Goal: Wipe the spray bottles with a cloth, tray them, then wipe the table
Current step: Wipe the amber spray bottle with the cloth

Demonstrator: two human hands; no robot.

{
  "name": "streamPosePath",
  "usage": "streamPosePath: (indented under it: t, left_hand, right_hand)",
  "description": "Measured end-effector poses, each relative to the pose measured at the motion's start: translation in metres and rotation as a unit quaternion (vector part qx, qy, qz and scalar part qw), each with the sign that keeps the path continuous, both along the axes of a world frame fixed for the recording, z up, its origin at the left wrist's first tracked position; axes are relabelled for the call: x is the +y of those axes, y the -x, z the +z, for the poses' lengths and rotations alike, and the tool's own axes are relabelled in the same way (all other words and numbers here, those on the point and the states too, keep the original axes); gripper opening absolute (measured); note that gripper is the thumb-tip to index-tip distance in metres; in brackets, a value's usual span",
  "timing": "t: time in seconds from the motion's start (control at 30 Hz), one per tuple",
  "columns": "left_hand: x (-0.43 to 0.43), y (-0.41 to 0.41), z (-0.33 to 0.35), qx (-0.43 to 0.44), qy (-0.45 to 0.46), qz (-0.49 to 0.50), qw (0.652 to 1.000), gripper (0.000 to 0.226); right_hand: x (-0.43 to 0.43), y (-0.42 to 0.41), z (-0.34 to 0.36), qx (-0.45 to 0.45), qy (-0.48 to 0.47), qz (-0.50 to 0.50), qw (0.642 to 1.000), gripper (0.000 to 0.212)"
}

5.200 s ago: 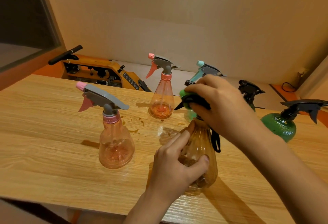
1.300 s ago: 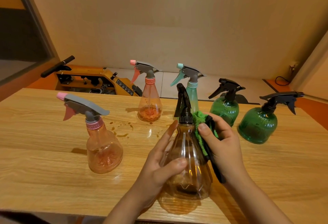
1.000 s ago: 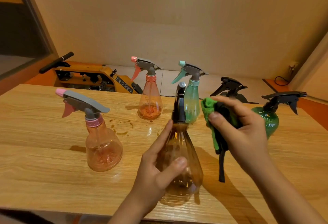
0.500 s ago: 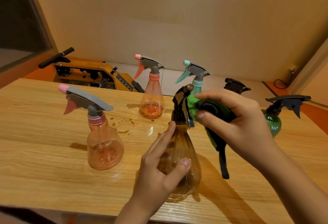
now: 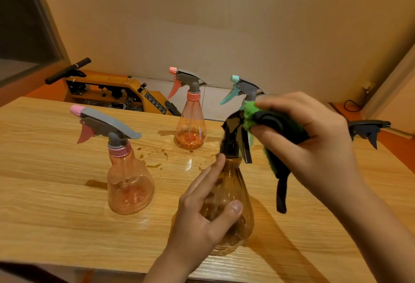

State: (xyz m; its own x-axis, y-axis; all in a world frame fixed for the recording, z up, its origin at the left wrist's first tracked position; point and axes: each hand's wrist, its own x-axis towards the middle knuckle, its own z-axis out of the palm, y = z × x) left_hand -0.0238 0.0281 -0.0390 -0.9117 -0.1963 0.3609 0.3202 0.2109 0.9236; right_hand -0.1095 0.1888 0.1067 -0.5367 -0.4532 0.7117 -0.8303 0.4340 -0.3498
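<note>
- The left hand (image 5: 197, 222) grasps the amber bottle (image 5: 241, 184) round its belly. The thumb lies on the near face, and the fingers stretch up the left side, with the forefinger tip reaching the shoulder just under the black collar.
- The amber bottle stands upright on the table (image 5: 56, 193), close to the table's near edge.
- The right hand (image 5: 314, 148) is clenched round the green cloth (image 5: 249, 112), which is bunched between thumb and fingers.
- Directly above the left hand's grip, the green cloth presses against the right side of the bottle's black sprayer head (image 5: 232, 130).
- A black strap (image 5: 281, 193) of the cloth hangs down from the right hand, just right of the gripped bottle and apart from it. I cannot tell whether its end touches the table.
- Left of the left hand's grip, near but not touching, the near pink bottle (image 5: 130, 181) stands upright. Its grey trigger head and pink nozzle point left.
- Beyond the grip and a little to the left, the far pink bottle (image 5: 190, 125) stands upright by the table's far edge, with orange residue in its base.
- Brown drops (image 5: 155, 159) and a wet sheen lie on the wood between the two pink bottles and the grip.
- Just behind the right hand's grip, a teal-nozzled sprayer (image 5: 242, 89) shows. Its body is hidden by the cloth and hand.
- To the right of the right hand, another black sprayer (image 5: 368, 130) juts out, its bottle hidden.
- Past the far edge, well left of both grips, a yellow machine (image 5: 112, 92) sits on the floor.
</note>
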Motion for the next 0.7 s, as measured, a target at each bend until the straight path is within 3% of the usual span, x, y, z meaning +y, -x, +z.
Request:
streamPosePath:
  t: [0.2, 0.4, 0.57, 0.7]
  left_hand:
    - [-0.001, 0.000, 0.003, -0.001, -0.013, -0.006, 1.000, 0.072]
    - [0.004, 0.001, 0.003, 0.001, 0.001, -0.010, 1.000, 0.071]
    - [0.001, 0.000, 0.005, 0.007, -0.011, -0.003, 1.000, 0.071]
    - [0.004, 0.001, 0.004, 0.009, 0.011, -0.005, 1.000, 0.071]
  right_hand:
    - [0.009, -0.010, -0.011, -0.102, -0.037, 0.053, 0.993, 0.030]
    - [0.001, -0.008, -0.008, 0.008, 0.011, -0.048, 0.999, 0.025]
    - [0.001, -0.018, -0.013, -0.068, -0.036, 0.010, 0.997, 0.026]
    - [0.001, -0.014, -0.006, -0.031, -0.028, -0.040, 0.998, 0.021]
